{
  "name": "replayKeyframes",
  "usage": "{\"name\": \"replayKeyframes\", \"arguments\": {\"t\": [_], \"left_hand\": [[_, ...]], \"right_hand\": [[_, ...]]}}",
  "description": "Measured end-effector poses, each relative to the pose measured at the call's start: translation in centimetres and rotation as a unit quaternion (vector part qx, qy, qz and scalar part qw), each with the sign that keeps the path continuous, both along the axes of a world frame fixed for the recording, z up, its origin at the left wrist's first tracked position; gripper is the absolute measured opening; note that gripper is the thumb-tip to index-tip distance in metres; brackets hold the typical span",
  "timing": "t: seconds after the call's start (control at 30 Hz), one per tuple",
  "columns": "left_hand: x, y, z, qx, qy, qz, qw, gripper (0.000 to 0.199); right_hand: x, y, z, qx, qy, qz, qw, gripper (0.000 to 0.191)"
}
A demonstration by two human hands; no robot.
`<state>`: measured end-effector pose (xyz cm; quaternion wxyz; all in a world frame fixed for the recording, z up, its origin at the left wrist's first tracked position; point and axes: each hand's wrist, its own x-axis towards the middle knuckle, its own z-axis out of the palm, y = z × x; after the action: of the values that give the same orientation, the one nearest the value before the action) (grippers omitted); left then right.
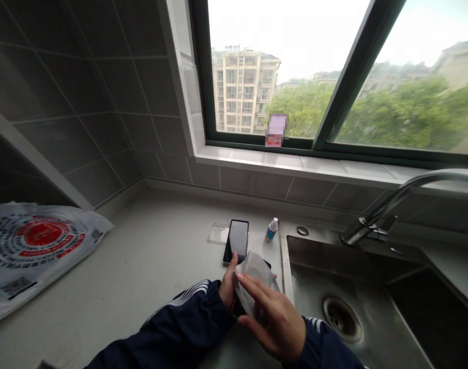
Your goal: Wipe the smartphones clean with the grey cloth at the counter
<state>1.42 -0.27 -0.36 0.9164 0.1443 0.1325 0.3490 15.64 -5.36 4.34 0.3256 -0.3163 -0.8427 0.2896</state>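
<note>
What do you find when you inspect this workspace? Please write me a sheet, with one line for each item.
Surface: pale countertop beside a stainless steel sink with a drain.
Things in hand: a translucent packet and a dark flat object, partly hidden.
Clutter: a smartphone, a clear plastic piece, a small bottle with a blue label, a printed white plastic bag.
Grips: left hand holds the dark flat object; right hand has its fingers on the translucent packet.
Cables: nothing seen.
Surroundings: grey tiled wall, chrome faucet, window showing trees and buildings.
</note>
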Motion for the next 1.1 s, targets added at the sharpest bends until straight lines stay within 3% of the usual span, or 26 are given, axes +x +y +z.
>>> {"name": "replayKeyframes", "arguments": {"t": [0.13, 0.3, 0.43, 0.6, 0.87, 1.1], "left_hand": [[-0.1, 0.0, 0.6, 0.002, -0.006, 0.012, 1.000, 0.090], [-0.1, -0.2, 0.7, -0.007, -0.026, 0.041, 0.999, 0.080], [0.0, -0.4, 0.6, -0.004, -0.051, 0.046, 0.998, 0.076], [0.1, -0.4, 0.3, 0.003, -0.080, 0.017, 0.997, 0.086], [0.3, -0.4, -0.2, 0.010, -0.103, 0.038, 0.994, 0.077], [0.4, -0.5, -0.1, 0.022, -0.122, 0.004, 0.992, 0.082]], "right_hand": [[0.2, -0.5, 0.2, 0.018, 0.052, -0.014, 0.998, 0.056], [0.3, 0.8, -0.4, 0.112, 0.042, -0.128, 0.985, 0.037], [-0.4, 1.7, -2.0, 0.176, -0.083, -0.148, 0.970, 0.046], [-0.8, 1.6, -4.0, 0.192, -0.202, -0.126, 0.952, 0.066], [-0.7, 1.5, -4.7, 0.197, -0.238, -0.146, 0.940, 0.076], [-0.8, 1.4, -5.1, 0.196, -0.236, -0.148, 0.940, 0.082]]}}
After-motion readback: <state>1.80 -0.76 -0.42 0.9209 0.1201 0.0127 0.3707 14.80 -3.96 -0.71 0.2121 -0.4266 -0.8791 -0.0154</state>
